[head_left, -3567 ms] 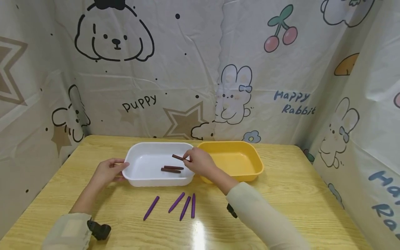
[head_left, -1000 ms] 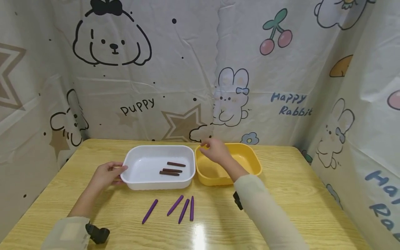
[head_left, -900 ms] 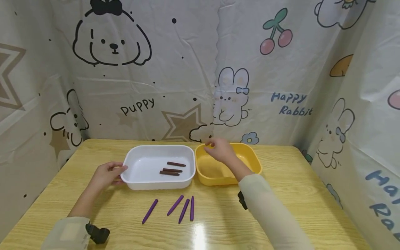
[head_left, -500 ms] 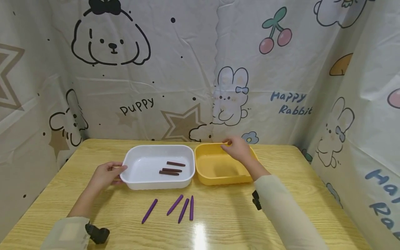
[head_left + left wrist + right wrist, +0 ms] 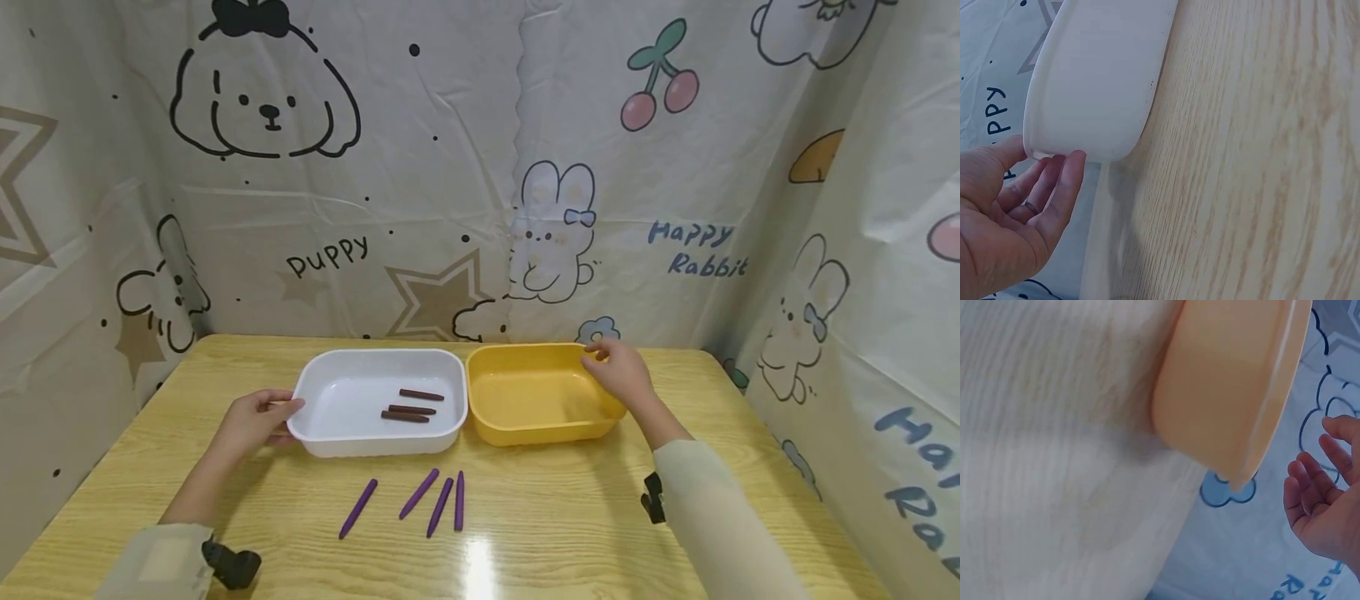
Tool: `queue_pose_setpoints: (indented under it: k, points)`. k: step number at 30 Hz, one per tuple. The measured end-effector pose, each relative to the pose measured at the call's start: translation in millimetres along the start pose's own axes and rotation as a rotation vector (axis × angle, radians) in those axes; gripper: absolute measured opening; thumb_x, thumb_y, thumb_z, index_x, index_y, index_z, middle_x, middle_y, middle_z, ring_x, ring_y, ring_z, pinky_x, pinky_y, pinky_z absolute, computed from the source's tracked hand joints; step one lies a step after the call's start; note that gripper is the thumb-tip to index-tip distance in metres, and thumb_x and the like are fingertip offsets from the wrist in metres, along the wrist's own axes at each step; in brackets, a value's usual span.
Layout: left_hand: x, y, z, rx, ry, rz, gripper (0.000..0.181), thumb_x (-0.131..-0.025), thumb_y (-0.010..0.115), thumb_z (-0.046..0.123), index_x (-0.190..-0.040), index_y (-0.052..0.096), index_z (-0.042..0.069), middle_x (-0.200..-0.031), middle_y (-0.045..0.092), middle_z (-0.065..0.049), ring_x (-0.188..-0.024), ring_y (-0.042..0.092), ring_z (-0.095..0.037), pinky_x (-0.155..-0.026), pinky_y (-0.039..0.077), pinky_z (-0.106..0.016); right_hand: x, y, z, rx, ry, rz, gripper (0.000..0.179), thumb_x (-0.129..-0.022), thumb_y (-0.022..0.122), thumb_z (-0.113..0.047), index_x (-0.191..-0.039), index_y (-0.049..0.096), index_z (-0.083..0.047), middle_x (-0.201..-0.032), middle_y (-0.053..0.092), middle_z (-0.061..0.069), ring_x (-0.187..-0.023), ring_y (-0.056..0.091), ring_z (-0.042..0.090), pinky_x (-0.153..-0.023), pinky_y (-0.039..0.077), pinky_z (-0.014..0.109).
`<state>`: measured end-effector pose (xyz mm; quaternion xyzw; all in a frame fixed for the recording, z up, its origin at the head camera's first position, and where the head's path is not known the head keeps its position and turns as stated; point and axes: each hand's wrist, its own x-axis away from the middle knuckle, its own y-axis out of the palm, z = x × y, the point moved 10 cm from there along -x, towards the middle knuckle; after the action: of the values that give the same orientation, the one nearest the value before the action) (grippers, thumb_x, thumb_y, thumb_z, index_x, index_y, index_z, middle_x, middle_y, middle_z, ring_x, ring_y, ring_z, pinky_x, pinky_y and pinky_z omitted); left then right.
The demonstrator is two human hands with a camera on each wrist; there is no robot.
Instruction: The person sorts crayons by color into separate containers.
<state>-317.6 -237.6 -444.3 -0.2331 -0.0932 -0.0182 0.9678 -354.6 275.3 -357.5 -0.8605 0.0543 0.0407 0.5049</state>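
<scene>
At the left end of the white tray, my left hand pinches the rim, thumb on top and fingers beneath; the left wrist view shows this hold on the tray's end wall. Three brown crayons lie inside that tray, toward its right side. My right hand is held above the right end of the yellow tray, fingers loosely bent and holding nothing. In the right wrist view the hand is apart from the yellow tray's wall.
Several purple crayons lie on the wooden table in front of the white tray. The two trays stand side by side, close together. A printed cloth hangs behind the table and along both sides.
Earlier, my right hand let a brown crayon go into the white tray. Since then it has moved right across the yellow tray to its right end. My left hand has stayed on the white rim.
</scene>
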Motion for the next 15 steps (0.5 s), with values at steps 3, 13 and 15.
queue_pose_setpoints:
  k: [3, 13, 15]
  points:
    - [-1.1, 0.3, -1.0, 0.001, 0.000, -0.002, 0.062, -0.093, 0.055, 0.038, -0.131, 0.042, -0.008, -0.106, 0.061, -0.020, -0.076, 0.065, -0.010, -0.070, 0.058, -0.030, 4.2, -5.0, 17.4, -0.027, 0.039, 0.046, 0.036, -0.091, 0.056, -0.025, -0.117, 0.061, -0.001, -0.114, 0.061, 0.025, -0.103, 0.056, 0.039, -0.087, 0.047, 0.049]
    - [-26.2, -3.6, -29.6, 0.033, 0.014, 0.016, 0.082, -0.080, 0.061, 0.060, -0.129, 0.046, -0.004, -0.106, 0.060, -0.020, -0.077, 0.067, -0.014, -0.066, 0.058, -0.029, 17.8, 4.4, 60.8, -0.154, 0.159, 0.080, 0.042, -0.092, 0.055, -0.020, -0.128, 0.051, 0.001, -0.111, 0.058, 0.027, -0.098, 0.057, 0.038, -0.078, 0.051, 0.042]
    - [-29.1, -3.9, -33.5, 0.030, 0.011, 0.022, 0.083, -0.078, 0.061, 0.062, -0.129, 0.046, -0.002, -0.107, 0.060, -0.020, -0.077, 0.067, -0.014, -0.065, 0.058, -0.028, 20.2, 10.4, 66.6, -0.184, 0.186, 0.068, 0.044, -0.092, 0.055, -0.020, -0.130, 0.049, 0.000, -0.112, 0.057, 0.027, -0.098, 0.056, 0.037, -0.078, 0.052, 0.041]
